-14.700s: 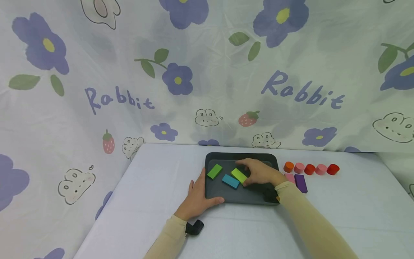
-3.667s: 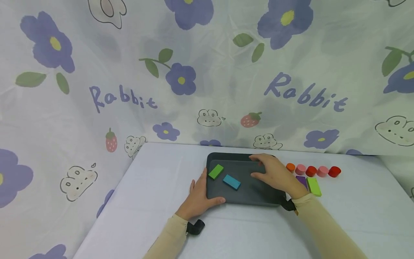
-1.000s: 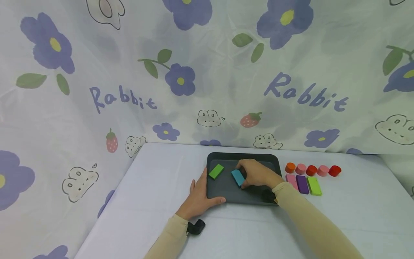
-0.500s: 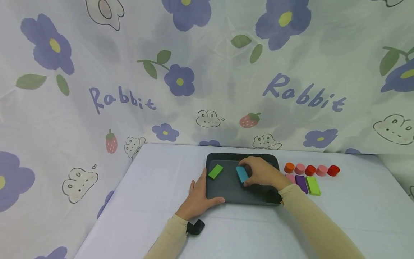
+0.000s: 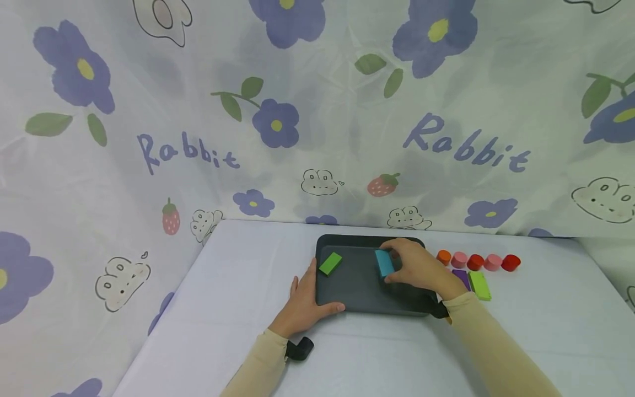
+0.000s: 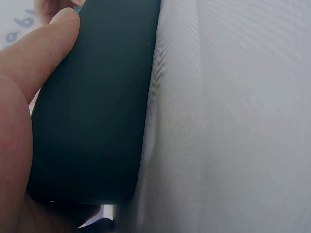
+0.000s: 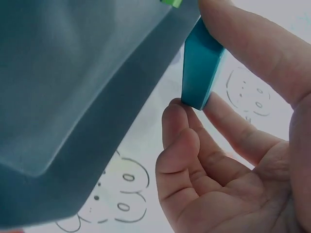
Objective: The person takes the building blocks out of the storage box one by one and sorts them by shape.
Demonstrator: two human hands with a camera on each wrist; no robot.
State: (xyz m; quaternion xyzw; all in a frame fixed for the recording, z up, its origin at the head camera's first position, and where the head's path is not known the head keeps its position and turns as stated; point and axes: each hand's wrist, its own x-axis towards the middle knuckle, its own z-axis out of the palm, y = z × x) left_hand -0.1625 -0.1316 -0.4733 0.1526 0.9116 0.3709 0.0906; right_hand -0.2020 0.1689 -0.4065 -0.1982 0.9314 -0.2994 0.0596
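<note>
My right hand (image 5: 414,264) pinches a blue rectangular block (image 5: 384,263) between thumb and fingertips, over the right half of the dark grey tray (image 5: 357,300). In the right wrist view the blue block (image 7: 200,65) is tilted on end, with the thumb at one end and fingertips at the other. My left hand (image 5: 300,309) rests against the tray's near left corner, fingers straight along its left side and thumb along the front. The left wrist view shows the thumb (image 6: 46,51) on the tray's wall (image 6: 97,111). A green block (image 5: 330,264) lies inside at the left.
Right of the tray, a row of short cylinders runs along the back: orange (image 5: 444,257), pink (image 5: 459,259), red (image 5: 475,262), pink (image 5: 493,262) and red (image 5: 511,262). In front lie a purple block (image 5: 462,278) and a lime block (image 5: 479,285). A printed cloth (image 5: 317,154) hangs behind.
Earlier, the lime block left the tray for the row beside the purple one. Within the last second my right hand has moved right with the blue block; the left hand stays put.
</note>
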